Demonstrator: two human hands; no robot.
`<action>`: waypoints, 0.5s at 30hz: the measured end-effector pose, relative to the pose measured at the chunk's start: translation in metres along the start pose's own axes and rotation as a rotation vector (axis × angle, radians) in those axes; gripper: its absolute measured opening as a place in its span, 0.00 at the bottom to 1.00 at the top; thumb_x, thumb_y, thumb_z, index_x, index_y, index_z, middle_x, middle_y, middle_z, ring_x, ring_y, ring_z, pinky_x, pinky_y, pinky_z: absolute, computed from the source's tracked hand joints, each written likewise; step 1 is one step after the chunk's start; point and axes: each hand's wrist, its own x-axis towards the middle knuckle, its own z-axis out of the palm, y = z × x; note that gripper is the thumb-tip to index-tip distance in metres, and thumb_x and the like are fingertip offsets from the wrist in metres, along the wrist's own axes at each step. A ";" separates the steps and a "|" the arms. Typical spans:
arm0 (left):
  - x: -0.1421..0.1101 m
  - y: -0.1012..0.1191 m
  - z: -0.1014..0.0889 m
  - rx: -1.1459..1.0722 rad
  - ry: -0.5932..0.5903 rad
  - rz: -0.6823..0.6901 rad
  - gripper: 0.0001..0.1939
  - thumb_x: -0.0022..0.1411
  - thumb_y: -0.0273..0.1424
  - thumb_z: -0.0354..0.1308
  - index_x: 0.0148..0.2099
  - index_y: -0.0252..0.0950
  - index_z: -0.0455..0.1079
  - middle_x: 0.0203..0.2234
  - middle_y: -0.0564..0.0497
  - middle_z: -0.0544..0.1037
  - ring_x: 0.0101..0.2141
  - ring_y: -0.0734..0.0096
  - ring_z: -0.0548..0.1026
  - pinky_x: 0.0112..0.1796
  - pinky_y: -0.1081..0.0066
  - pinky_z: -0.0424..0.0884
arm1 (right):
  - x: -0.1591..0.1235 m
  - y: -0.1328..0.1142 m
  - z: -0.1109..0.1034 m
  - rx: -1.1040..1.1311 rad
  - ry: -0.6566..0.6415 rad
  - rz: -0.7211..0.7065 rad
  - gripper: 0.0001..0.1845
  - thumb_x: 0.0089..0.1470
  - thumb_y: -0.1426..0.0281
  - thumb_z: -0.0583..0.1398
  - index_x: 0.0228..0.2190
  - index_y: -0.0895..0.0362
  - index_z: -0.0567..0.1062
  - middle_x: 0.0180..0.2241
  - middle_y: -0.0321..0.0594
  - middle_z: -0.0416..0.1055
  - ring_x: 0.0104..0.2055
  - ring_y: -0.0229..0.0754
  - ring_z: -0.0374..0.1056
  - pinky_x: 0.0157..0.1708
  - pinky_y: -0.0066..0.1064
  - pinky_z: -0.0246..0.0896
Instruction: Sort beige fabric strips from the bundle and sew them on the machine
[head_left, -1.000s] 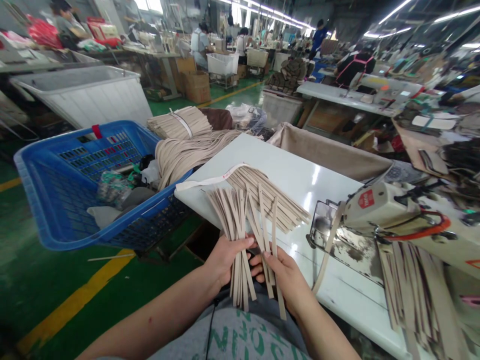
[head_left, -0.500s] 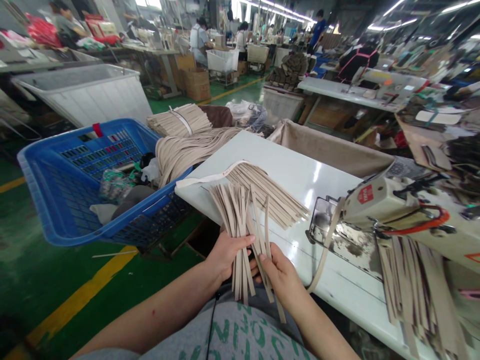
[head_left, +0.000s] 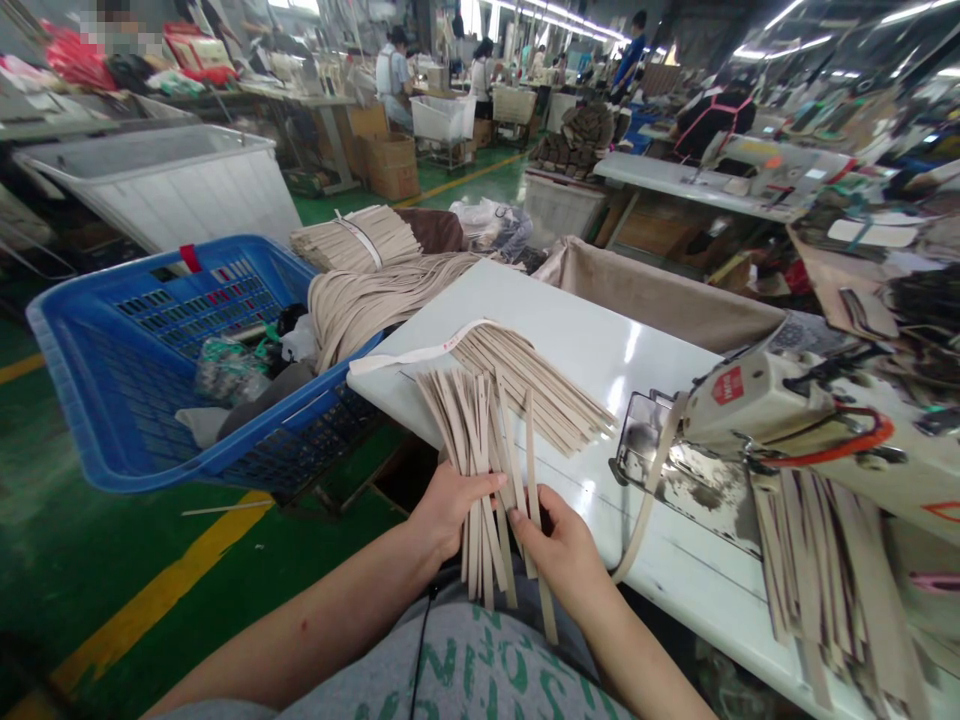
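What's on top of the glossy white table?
A fanned pile of flat beige strips, a narrow white band, and more strips beside the cream sewing machine. What the pile covers is hidden.

Left of the table (head_left: 574, 315), a basket (head_left: 232, 458); behind the table, a bin (head_left: 667, 298). On the table's left part, a pile of strips (head_left: 536, 388); on its right part, a sewing machine (head_left: 772, 393). At its near edge, left hand (head_left: 452, 507) and right hand (head_left: 561, 532).

The strips (head_left: 466, 430) hide most fingers of my left hand (head_left: 450, 508) and some fingertips of my right hand (head_left: 559, 540). The bottom edge cuts off my shirt (head_left: 390, 665), the right edge the machine (head_left: 810, 425). Far workers (head_left: 391, 78) are blurred; I can't tell what they handle.
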 end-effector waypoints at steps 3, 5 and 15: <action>0.001 0.000 -0.001 -0.003 -0.022 -0.013 0.19 0.38 0.27 0.74 0.35 0.28 0.77 0.28 0.45 0.81 0.28 0.66 0.77 0.30 0.69 0.73 | 0.001 0.001 0.000 0.088 -0.014 0.048 0.19 0.54 0.56 0.62 0.40 0.58 0.78 0.40 0.45 0.80 0.44 0.53 0.73 0.48 0.42 0.68; 0.001 0.001 -0.002 -0.001 -0.041 -0.024 0.19 0.38 0.27 0.75 0.35 0.28 0.77 0.29 0.43 0.81 0.29 0.64 0.78 0.31 0.69 0.74 | 0.001 0.002 -0.001 0.150 -0.009 0.061 0.22 0.53 0.53 0.63 0.40 0.57 0.79 0.39 0.45 0.80 0.45 0.53 0.73 0.49 0.42 0.67; 0.000 -0.001 -0.003 -0.028 -0.056 0.001 0.24 0.40 0.33 0.78 0.39 0.30 0.75 0.21 0.53 0.74 0.23 0.76 0.71 0.25 0.76 0.67 | 0.003 -0.003 -0.004 0.240 -0.012 -0.010 0.21 0.54 0.54 0.66 0.42 0.56 0.80 0.42 0.44 0.80 0.45 0.51 0.74 0.53 0.42 0.65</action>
